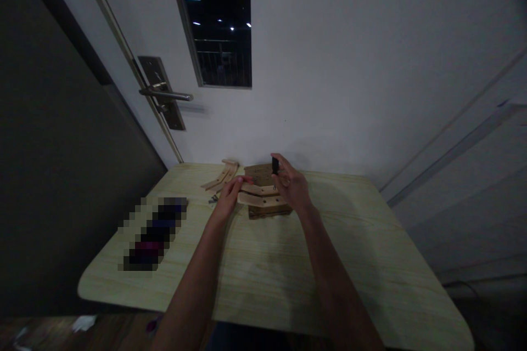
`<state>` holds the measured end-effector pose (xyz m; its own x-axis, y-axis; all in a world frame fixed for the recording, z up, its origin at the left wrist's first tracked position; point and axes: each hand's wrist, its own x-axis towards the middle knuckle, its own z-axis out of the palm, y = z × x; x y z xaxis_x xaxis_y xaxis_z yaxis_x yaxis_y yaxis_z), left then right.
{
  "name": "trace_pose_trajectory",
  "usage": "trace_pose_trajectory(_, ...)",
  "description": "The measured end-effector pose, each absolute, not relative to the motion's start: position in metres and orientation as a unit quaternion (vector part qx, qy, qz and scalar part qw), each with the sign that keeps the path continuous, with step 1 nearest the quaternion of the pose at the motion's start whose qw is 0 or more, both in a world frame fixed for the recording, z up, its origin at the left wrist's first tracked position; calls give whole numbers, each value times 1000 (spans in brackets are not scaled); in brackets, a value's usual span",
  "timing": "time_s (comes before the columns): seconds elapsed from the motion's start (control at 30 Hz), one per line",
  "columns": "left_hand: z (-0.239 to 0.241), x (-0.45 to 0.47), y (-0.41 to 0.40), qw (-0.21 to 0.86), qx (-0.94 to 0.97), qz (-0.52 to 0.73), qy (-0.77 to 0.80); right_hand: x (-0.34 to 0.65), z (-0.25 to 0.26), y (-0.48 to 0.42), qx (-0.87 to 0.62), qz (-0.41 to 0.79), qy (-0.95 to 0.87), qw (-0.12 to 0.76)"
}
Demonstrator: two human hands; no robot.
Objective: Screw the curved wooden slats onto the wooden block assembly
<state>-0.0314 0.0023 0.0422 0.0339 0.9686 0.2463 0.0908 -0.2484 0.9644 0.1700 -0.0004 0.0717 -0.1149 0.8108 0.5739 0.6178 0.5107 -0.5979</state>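
Two pale curved wooden strips with dark holes lie across a brown slatted wooden block, the far strip (264,190) behind the near strip (263,201). My left hand (233,193) has its fingers closed at the left end of the far strip. Above the strips, my right hand (291,182) grips a small black-handled tool (275,165) upright between thumb and fingers. The tool's lower end is over the far strip, near a hole; its exact kind is unclear. The brown block (263,175) shows behind and below the strips.
More pale curved strips (224,174) lie at the table's back left. Several small metal screws (213,199) sit beside my left hand. A pixelated dark item (158,236) is on the left of the table (263,274). Behind stands a white door with a handle (173,95).
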Motion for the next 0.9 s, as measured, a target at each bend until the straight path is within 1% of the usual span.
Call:
trace_pose_trajectory(0.2,38,-32,4,432,577,527,450,169,74,-4,-488,134,-734,453)
trace_pose_trajectory(0.4,38,-32,3,429,580,526,450,169,72,-2,-482,115,-734,465)
trace_pose_trajectory(0.7,43,-30,0,425,579,528,453,168,74,-3,-497,100,-730,458)
trace_pose_trajectory(0.9,42,-31,1,418,589,524,452,170,74,-3,-488,118,-737,452)
